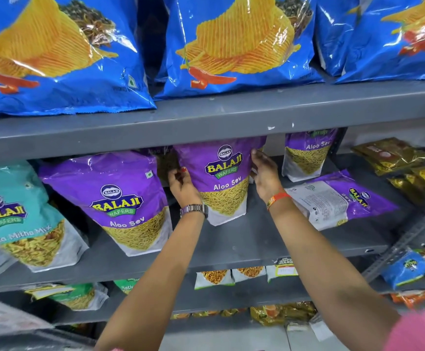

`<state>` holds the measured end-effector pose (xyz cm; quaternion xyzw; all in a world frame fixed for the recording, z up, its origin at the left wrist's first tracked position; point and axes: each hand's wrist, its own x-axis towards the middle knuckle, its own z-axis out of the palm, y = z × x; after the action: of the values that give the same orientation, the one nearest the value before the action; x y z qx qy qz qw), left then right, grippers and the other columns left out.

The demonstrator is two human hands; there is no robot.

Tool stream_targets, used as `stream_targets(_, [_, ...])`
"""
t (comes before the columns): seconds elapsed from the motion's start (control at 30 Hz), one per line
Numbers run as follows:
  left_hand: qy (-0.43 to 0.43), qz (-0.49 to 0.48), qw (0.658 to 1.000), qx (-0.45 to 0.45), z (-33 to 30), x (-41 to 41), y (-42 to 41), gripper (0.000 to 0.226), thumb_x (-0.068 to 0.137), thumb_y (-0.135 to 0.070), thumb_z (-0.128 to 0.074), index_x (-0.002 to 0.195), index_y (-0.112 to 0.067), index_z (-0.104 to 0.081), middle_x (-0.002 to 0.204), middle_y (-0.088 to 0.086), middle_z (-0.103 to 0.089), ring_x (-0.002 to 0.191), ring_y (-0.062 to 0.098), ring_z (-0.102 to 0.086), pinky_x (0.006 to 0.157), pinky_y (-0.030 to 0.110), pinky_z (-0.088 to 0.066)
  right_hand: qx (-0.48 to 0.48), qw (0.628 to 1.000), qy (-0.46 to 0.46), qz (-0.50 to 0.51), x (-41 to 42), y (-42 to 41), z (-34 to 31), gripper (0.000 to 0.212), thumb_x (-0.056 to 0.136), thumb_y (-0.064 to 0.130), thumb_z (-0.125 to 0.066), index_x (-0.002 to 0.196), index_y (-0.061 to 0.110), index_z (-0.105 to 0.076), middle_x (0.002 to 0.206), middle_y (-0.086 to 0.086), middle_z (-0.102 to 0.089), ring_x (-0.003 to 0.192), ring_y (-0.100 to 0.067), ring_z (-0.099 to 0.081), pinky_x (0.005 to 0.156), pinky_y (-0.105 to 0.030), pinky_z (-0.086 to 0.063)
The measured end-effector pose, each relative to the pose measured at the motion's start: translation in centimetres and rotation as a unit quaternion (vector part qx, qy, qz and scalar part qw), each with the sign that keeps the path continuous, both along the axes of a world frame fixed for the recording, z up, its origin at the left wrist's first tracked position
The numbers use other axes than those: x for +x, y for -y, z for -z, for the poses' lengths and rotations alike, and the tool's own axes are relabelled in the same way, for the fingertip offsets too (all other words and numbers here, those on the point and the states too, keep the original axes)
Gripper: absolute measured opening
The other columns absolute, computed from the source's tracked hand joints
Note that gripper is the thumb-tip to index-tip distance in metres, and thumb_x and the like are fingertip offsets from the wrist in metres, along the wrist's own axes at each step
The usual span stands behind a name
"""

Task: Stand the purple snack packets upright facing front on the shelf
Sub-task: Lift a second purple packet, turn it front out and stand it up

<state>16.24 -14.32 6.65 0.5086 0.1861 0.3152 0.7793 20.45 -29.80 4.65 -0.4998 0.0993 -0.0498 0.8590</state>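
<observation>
A purple Aloo Sev packet [221, 178] stands upright, front facing out, in the middle of the grey shelf [244, 239]. My left hand [182, 186] grips its left edge and my right hand [263, 173] presses its right edge. To the left, a second purple packet [115, 198] stands upright facing front. A third purple packet [307, 153] stands upright further back on the right. Another purple packet [338, 198] lies flat on the shelf at the right, its back label showing. Part of one more purple packet [160, 158] shows behind the held one.
A teal Mitho Mix packet [21, 219] stands at the far left of the same shelf. Gold packets [396, 160] lie at the far right. Big blue chip bags [62, 54] fill the shelf above. Smaller packets sit on lower shelves.
</observation>
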Motion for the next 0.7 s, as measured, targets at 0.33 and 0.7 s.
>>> stream_targets(0.33, [-0.017, 0.017, 0.998, -0.064, 0.5, 1.0, -0.6, 0.027, 0.088, 0.004, -0.045, 0.115, 0.009, -0.047, 0.089, 0.000, -0.054, 0.063, -0.009, -0.054, 0.056, -0.001, -0.041, -0.001, 1.000, 0.021, -0.015, -1.2, 0.3, 0.6, 0.020, 0.095, 0.035, -0.044, 0.097, 0.022, -0.059, 0.094, 0.001, -0.063, 0.079, -0.012, -0.058, 0.063, -0.024, -0.046])
stream_targets(0.7, [-0.088, 0.154, 0.975, -0.132, 1.7, -0.6, 0.6, 0.047, 0.091, -0.023, -0.047, 0.131, 0.000, -0.042, 0.140, 0.019, -0.045, 0.125, 0.031, -0.048, 0.110, 0.045, -0.036, -0.157, 0.976, -0.045, -0.145, -3.0, 0.6, 3.1, 0.063, 0.090, 0.062, -0.030, 0.139, 0.024, -0.042, 0.140, -0.006, -0.053, 0.129, -0.023, -0.048, 0.115, -0.049, -0.029])
